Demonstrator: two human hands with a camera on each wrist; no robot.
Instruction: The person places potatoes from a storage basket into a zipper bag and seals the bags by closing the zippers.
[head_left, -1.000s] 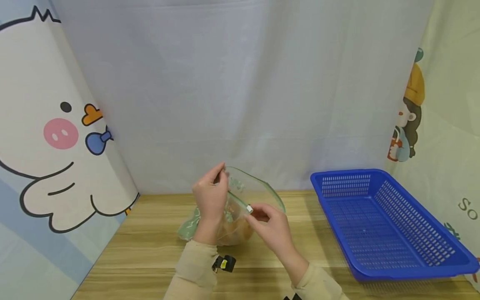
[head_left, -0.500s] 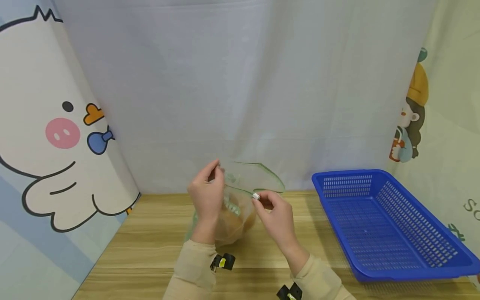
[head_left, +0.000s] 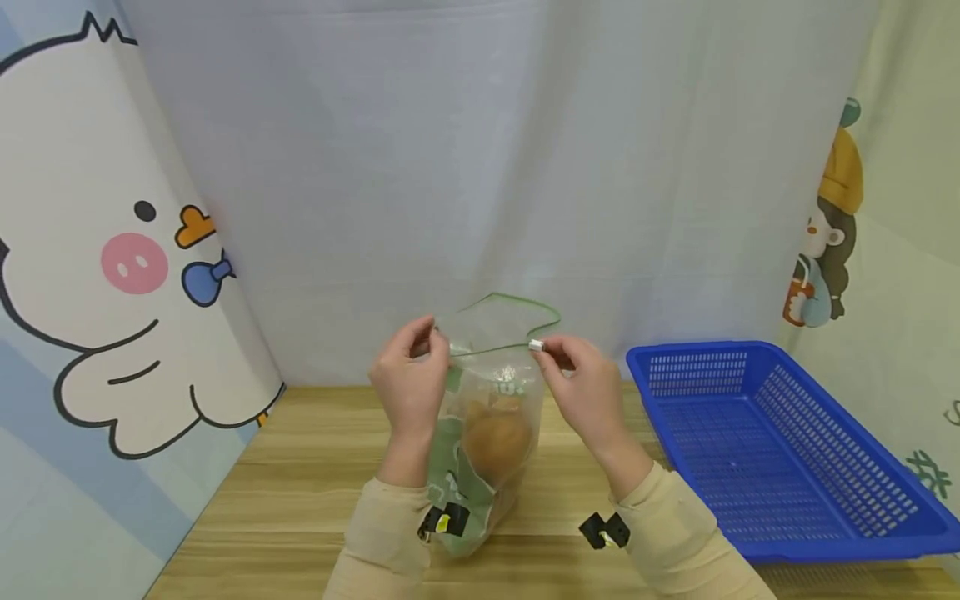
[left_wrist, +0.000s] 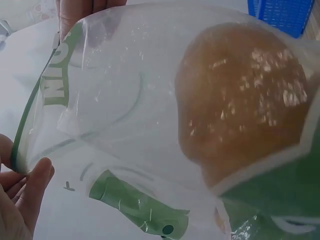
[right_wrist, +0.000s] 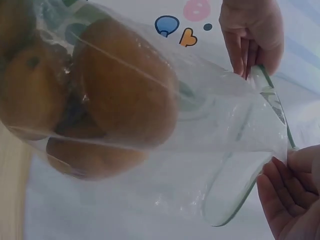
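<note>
A clear zip bag (head_left: 517, 377) with green print hangs upright between my hands, its lower end close over the tabletop. Inside are several rounded orange-brown things (right_wrist: 125, 85), smooth-skinned, seen through the plastic. The green-edged mouth stands open. My left hand (head_left: 411, 379) pinches the near edge of the mouth at its left end. With thumb and fingers, my right hand (head_left: 588, 392) pinches the white slider (head_left: 536, 345) at the right of that edge. In the left wrist view, the bag's wall hides much of the right hand (left_wrist: 82, 11).
A blue plastic basket (head_left: 675, 450) with slotted walls stands at the right of the wooden table (head_left: 300, 483). A pale cloth (head_left: 375, 167) hangs behind the table, with printed cartoon cloths at both sides.
The bag has swung from lying slanted to hanging upright, its contents now facing me. My right hand has moved up and to the right with the slider; the left hand has shifted only slightly.
</note>
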